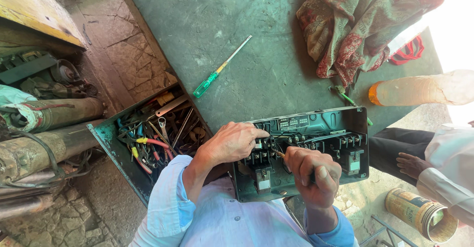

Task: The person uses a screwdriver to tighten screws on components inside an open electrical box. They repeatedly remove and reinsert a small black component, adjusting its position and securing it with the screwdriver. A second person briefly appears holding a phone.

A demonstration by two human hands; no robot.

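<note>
A dark green, scuffed counter (237, 25) fills the upper middle of the view, its paint worn and dusty. At its near edge sits an open green electrical box (301, 151), packed with black contactors and thin wires. The left hand (232, 142) rests on the box's upper left corner, fingers curled down and pressed onto a black block there. The right hand (312, 170) is closed in a fist around a tool handle, whose thin tip (279, 153) points left into the terminals; the handle itself is mostly hidden by the fingers. A green-handled screwdriver (217, 72) lies loose on the counter, well apart from the box. A crumpled patterned cloth (360, 25) is heaped at the counter's far right corner. Just left of the box, an open metal toolbox (148, 136) holds spanners, pliers and red and yellow handled tools. Beyond it lie rusty cylinders (44, 133) on a cracked stone floor (123, 54). At the right edge, another person's hand (412, 164) rests on dark trousers, with a cylindrical tin (419, 215) on the ground nearby.
</note>
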